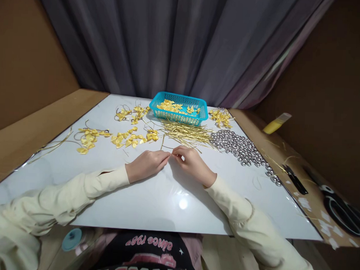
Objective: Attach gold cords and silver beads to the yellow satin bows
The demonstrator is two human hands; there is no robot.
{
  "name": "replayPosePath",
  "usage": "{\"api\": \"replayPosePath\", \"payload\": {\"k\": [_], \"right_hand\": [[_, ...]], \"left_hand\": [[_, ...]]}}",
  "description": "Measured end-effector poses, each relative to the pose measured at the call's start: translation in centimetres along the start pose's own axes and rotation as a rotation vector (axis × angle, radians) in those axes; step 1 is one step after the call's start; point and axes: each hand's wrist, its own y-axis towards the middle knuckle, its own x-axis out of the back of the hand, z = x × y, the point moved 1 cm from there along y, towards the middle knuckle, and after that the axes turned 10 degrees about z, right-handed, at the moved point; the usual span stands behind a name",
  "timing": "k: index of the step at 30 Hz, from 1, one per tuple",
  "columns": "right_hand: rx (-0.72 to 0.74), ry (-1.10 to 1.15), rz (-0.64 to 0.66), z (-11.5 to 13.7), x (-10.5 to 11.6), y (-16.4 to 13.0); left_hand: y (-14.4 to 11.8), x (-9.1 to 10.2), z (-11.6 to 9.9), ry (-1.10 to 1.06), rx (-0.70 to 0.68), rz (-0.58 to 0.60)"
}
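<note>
My left hand (147,164) and my right hand (192,163) rest on the white board (165,198), fingertips meeting at the middle. Between them they pinch a thin gold strip (162,143) that runs up and away from the fingers. Just beyond lies a pile of gold strips (187,133). Yellow ribbon bows (127,138) are scattered to the left, some on gold loops. A heap of silver bells (242,145) sits to the right of my right hand.
A blue basket (179,107) with yellow bows stands at the back centre, more bows (221,117) to its right. On the right wooden edge lie black scissors (340,205), small snips (294,179) and a yellow tube (276,124). A grey curtain hangs behind.
</note>
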Motion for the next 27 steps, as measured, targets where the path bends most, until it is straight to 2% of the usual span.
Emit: {"api": "replayPosePath", "payload": {"k": [6, 13, 27], "right_hand": [[-0.016, 0.009, -0.028, -0.2, 0.4, 0.0], [-0.055, 0.065, -0.020, 0.0, 1.0, 0.1], [-0.172, 0.193, -0.001, -0.2, 0.2, 0.4]], "left_hand": [[0.7, 0.6, -0.2, -0.215, 0.159, -0.045], [1.1, 1.2, 0.2, -0.452, 0.270, -0.011], [0.9, 1.4, -0.5, -0.540, 0.347, 0.024]]}}
